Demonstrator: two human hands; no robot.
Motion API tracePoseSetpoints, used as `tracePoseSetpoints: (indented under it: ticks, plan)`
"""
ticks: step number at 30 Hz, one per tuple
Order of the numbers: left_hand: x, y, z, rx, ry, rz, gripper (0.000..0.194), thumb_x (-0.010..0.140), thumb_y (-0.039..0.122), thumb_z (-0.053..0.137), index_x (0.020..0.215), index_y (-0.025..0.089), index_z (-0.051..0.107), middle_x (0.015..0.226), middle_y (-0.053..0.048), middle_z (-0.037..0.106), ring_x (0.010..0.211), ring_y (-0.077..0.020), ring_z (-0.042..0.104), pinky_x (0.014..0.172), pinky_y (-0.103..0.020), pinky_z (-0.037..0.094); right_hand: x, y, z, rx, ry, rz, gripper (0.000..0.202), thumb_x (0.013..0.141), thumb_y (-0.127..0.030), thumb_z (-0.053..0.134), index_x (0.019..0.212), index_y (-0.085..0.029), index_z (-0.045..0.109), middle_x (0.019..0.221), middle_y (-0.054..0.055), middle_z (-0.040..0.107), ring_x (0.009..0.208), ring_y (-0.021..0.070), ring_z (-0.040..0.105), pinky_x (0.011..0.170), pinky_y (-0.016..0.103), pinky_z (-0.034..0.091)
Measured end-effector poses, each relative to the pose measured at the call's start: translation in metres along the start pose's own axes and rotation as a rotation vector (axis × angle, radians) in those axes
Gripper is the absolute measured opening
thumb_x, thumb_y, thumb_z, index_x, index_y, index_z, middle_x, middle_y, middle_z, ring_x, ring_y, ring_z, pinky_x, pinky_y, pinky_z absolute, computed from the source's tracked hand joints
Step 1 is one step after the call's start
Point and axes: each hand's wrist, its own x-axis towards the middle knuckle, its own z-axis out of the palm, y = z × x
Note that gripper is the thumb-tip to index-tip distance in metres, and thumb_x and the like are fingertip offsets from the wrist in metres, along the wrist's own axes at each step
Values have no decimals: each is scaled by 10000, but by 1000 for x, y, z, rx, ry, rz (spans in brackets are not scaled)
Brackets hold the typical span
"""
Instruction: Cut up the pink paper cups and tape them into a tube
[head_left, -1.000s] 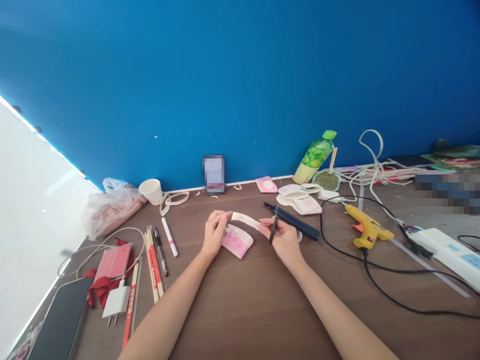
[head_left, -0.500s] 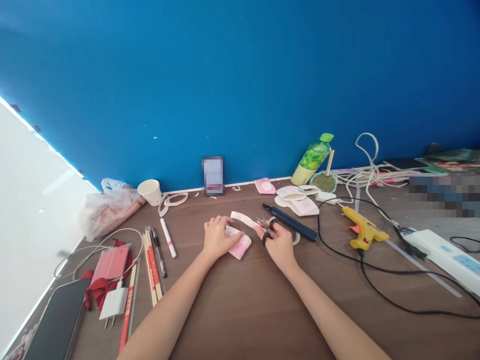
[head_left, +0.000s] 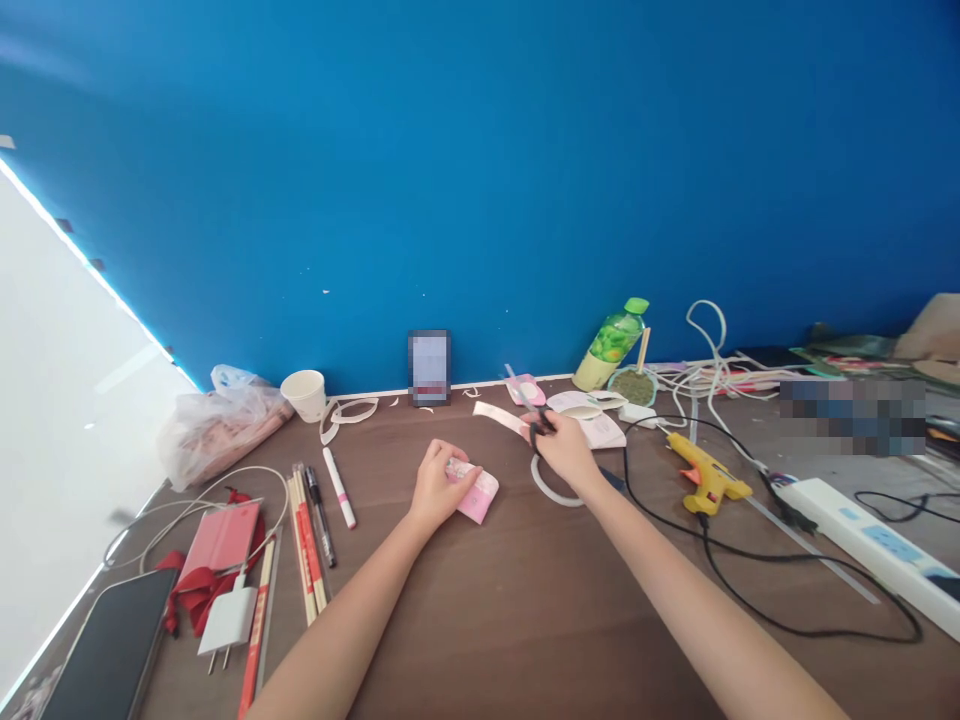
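My left hand (head_left: 439,487) rests on the table with thumb and fingers closed on a folded pink patterned paper piece (head_left: 481,498). To its right, my right hand (head_left: 571,452) is raised over the table and grips scissors (head_left: 540,428) by their dark handles, blades pointing up and away. A white paper strip (head_left: 498,416) sticks out leftward from the fingertips of that hand. Beneath the right wrist lies a curved white strip (head_left: 551,490). A dark stick-like object (head_left: 612,480) is mostly covered by the right forearm. White paper cut-outs (head_left: 604,432) lie just behind that hand.
A yellow glue gun (head_left: 709,475) with a black cord and a white power strip (head_left: 862,535) occupy the right. A green bottle (head_left: 611,345) leans on the blue wall. Leftward are a paper cup (head_left: 304,395), a marker (head_left: 339,488), chopsticks (head_left: 304,540) and a phone (head_left: 109,640).
My right hand has moved away from the pink piece, up and slightly right, carrying the scissors and white strip. The curved white strip is now more exposed. My left hand stays on the pink piece.
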Motion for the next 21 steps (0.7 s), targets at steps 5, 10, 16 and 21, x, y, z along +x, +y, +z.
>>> tracePoseSetpoints:
  ticks: [5,10,16,21]
  plan:
    - [-1,0,1,2,-14,8,89,724,259,644,692,193,595,816,-1,496,731,-123,544,685,-253,450,25,-46,55,-21,-213,-143,87,593,-156,565,527,-187,517,640,20,660,628,169,584,583,250,433]
    - [1,-3,4,-2,-17,30,65,708,232,649,685,191,604,821,-8,502,764,-136,554,676,-256,460,45,-95,116,28,-367,-246,65,605,-175,605,575,-168,548,668,13,669,646,153,599,595,224,440]
    - [2,-9,7,-16,-21,29,29,698,203,642,712,195,618,830,-11,516,750,-136,558,675,-263,467,55,-113,144,76,-336,-266,161,648,-264,637,760,-154,602,849,63,684,736,172,617,605,236,464]
    - [1,-6,6,26,-26,24,71,723,252,632,697,192,605,828,-5,506,751,-130,556,714,-272,459,44,-91,113,25,-321,-298,93,687,-259,593,660,-172,573,775,39,692,703,159,616,621,231,457]
